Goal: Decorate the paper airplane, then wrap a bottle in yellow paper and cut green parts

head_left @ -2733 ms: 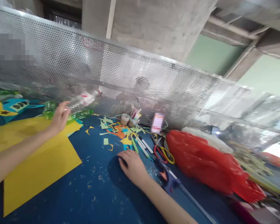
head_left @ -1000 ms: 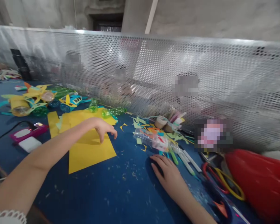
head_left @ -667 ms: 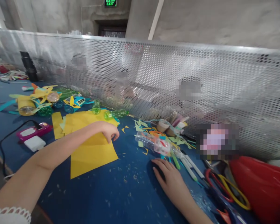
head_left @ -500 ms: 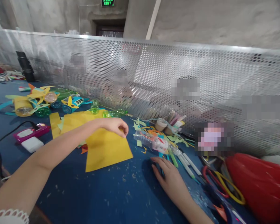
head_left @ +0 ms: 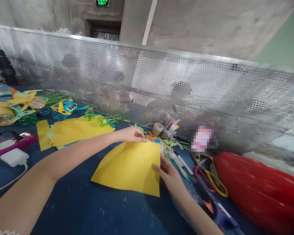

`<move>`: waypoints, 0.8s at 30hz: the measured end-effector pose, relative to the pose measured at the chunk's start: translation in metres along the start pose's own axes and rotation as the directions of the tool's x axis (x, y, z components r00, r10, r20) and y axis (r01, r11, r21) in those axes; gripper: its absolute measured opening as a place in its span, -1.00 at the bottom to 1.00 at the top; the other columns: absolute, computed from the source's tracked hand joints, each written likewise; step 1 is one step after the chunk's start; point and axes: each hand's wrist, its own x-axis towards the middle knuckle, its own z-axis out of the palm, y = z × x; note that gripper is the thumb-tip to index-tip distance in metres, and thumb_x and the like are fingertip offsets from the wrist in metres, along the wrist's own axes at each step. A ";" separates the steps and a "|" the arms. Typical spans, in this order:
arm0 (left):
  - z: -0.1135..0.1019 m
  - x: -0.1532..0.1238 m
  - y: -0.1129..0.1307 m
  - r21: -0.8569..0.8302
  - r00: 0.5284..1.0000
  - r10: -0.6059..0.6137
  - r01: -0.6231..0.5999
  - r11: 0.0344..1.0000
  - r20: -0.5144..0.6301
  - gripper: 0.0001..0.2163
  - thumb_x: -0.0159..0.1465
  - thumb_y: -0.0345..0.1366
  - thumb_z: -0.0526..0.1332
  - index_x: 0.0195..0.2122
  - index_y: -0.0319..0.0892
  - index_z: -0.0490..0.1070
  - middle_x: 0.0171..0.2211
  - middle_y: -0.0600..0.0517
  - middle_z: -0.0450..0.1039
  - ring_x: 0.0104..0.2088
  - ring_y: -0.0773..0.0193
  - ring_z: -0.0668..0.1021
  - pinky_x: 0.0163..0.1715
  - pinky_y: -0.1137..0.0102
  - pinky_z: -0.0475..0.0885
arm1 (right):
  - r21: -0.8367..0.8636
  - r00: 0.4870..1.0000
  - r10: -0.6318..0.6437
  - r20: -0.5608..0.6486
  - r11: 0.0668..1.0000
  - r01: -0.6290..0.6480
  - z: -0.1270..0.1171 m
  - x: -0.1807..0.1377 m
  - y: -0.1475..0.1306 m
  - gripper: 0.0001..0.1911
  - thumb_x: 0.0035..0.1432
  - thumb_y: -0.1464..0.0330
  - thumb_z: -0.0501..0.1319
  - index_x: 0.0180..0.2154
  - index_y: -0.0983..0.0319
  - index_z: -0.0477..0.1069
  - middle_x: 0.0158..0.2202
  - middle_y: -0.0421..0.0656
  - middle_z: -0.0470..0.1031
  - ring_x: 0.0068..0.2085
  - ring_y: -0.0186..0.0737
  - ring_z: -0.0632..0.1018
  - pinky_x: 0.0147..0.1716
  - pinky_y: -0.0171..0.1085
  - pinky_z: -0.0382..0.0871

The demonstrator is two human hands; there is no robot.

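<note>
A yellow sheet of paper [head_left: 129, 166] bends between my two hands above the blue table, its lower left corner reaching toward the tabletop. My left hand [head_left: 132, 134] pinches its top edge. On its right edge, my right hand [head_left: 168, 169] has the thumb in front and the fingers behind, closed on the paper. Behind the sheet, a clear plastic bottle [head_left: 169, 152] is mostly hidden. More yellow paper [head_left: 75, 130] lies in a pile to the left, with a green bottle [head_left: 110, 120] at its far side.
Scissors with red and yellow handles [head_left: 212, 181], a blue glue gun [head_left: 221, 212] and a red plastic bag [head_left: 257, 189] are on the right. Bottle-and-paper models [head_left: 26, 104] and a magenta device [head_left: 13, 143] sit left. A perforated metal screen [head_left: 100, 75] runs along the back.
My left hand has lifted the yellow sheet and carried it right. My right hand, earlier resting open on the table, has closed on the sheet's right edge. The view has swung right.
</note>
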 end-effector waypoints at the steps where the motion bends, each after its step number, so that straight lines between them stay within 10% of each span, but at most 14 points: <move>1: -0.007 -0.001 -0.001 0.077 0.999 -0.041 0.040 0.996 0.010 -0.68 0.06 -0.02 0.29 -0.33 -0.19 0.53 -0.41 0.04 0.52 -0.35 0.26 0.51 -0.32 0.44 0.29 | -0.053 0.999 -0.021 -0.032 0.998 0.019 -0.004 0.001 0.000 -0.49 -0.11 0.08 0.32 -0.15 0.23 0.45 -0.30 -0.07 0.58 -0.25 -0.01 0.57 -0.24 -0.11 0.45; 8: -0.055 -0.017 -0.032 0.007 0.942 -0.305 0.307 0.952 0.143 -0.58 -0.05 -0.01 0.36 -0.22 -0.15 0.51 -0.36 0.03 0.53 -0.29 0.21 0.51 -0.29 0.42 0.30 | -0.240 0.959 -0.093 -0.268 0.970 0.027 -0.017 0.008 0.004 -0.65 -0.03 0.12 0.17 -0.26 0.21 0.37 -0.34 -0.10 0.56 -0.28 -0.03 0.56 -0.34 -0.17 0.43; 16: -0.045 -0.027 -0.061 -0.484 0.922 -0.304 0.385 0.786 0.240 -0.57 0.01 -0.20 0.39 -0.09 -0.14 0.41 -0.07 -0.06 0.49 -0.13 0.23 0.54 -0.17 0.38 0.40 | 0.055 0.970 0.041 -0.242 0.998 -0.029 -0.013 0.007 0.008 -0.60 -0.01 0.16 0.22 -0.12 0.15 0.30 -0.22 -0.12 0.59 -0.25 -0.03 0.60 -0.34 -0.14 0.50; 24: -0.040 -0.025 -0.069 -0.497 0.904 -0.344 0.427 0.755 0.254 -0.71 -0.03 -0.30 0.42 -0.27 -0.22 0.49 -0.20 -0.07 0.54 -0.23 0.24 0.57 -0.22 0.38 0.44 | 0.140 0.955 0.072 -0.287 0.990 -0.032 -0.013 0.007 0.008 -0.58 -0.08 0.18 0.30 -0.14 0.16 0.36 -0.17 -0.11 0.59 -0.17 0.01 0.59 -0.24 -0.10 0.50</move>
